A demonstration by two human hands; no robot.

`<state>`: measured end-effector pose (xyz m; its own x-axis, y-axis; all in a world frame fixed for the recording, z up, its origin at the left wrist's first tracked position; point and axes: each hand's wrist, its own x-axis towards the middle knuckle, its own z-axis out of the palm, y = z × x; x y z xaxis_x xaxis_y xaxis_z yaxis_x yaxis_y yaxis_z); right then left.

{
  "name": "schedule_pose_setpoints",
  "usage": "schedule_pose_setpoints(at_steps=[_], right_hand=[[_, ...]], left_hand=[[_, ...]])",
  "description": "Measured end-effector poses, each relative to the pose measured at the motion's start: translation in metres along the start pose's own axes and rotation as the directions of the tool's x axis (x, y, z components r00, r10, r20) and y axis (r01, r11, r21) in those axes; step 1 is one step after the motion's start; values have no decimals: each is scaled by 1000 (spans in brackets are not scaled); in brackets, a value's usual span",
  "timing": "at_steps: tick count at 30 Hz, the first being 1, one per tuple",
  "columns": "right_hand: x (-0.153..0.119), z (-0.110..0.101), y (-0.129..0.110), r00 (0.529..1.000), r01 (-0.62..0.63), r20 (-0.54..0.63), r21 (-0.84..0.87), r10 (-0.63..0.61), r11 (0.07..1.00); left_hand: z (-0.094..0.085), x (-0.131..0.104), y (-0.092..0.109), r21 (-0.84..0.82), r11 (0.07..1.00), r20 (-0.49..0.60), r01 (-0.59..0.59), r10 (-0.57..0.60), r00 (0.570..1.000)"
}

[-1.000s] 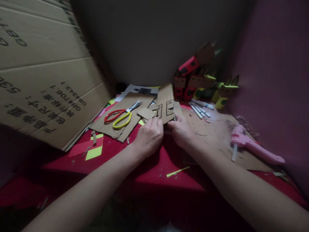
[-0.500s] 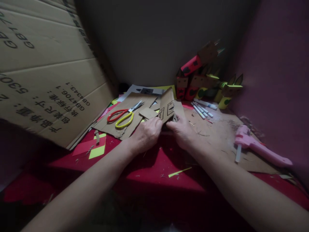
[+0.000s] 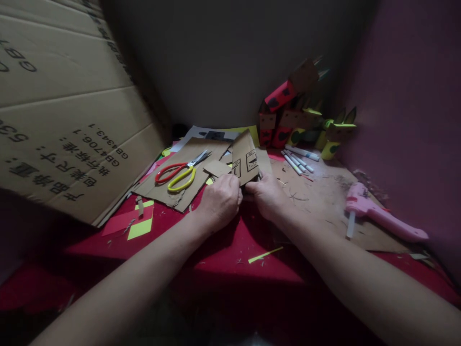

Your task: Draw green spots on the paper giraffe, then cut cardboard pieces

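Note:
Between my hands a piece of brown cardboard (image 3: 245,153) with black printed symbols stands tilted up. My left hand (image 3: 222,198) is closed at its lower left edge, knuckles up, fingertips hidden. My right hand (image 3: 265,193) pinches the lower right edge between thumb and fingers. Just left of the piece lies a small cardboard scrap (image 3: 217,168). Beyond my left hand, a pair of scissors (image 3: 181,175) with one red and one yellow handle rests on a larger cardboard sheet (image 3: 162,193).
A large printed cardboard box (image 3: 72,115) rises at left. Paper scraps (image 3: 139,229) lie on the red cloth (image 3: 223,259). At right are markers (image 3: 297,161), a pink glue gun (image 3: 382,214) on a cardboard sheet (image 3: 320,206), and several cardboard-headed paper figures (image 3: 279,96) along the wall.
The view has shifted slightly, so everything sits a little further left. The cardboard now faces me more squarely, and my left hand has turned a little, its fingers curled more tightly.

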<state>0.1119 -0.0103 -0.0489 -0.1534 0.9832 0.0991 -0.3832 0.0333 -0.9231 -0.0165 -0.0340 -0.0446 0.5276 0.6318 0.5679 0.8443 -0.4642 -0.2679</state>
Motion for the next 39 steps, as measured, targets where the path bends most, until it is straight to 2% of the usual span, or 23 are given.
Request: schedule_pose_setpoints(at_steps=[3,7,10,15,19,24,29,34,39], right_hand=[[-1,1,-1,1000,14,-17,-4,-14,1000],[-3,0,-4,1000,-15,14,27,15,1000],[-3,-2,-4,999,13,51,7,-13,1000],[-1,-4,-6,998,27,55,-13,-26,1000],[-2,-1,-10,999,-37,32,12,37,999],[-7,4,-13,997,-59,61,91,53,994],[-6,0,-15,993,-71,107,160,54,985],[-6,-3,-18,982,-95,182,206,57,974],[-8,-1,-19,974,-108,220,230,56,967]], left_hand=[[3,-1,7,39,998,-32,44,-43,999],[2,-1,4,69,995,-50,-68,71,996],[0,-2,-2,49,987,-71,-153,156,985],[-2,-1,-14,-27,985,-62,-171,169,984],[-3,2,-21,-121,987,-55,-107,101,993],[0,3,-15,-306,952,-79,28,-55,995],[2,4,-19,-477,879,-167,0,-91,982],[-4,3,-25,-387,918,-283,-84,-32,959],[-9,2,-24,-452,891,-301,-40,-110,947]])
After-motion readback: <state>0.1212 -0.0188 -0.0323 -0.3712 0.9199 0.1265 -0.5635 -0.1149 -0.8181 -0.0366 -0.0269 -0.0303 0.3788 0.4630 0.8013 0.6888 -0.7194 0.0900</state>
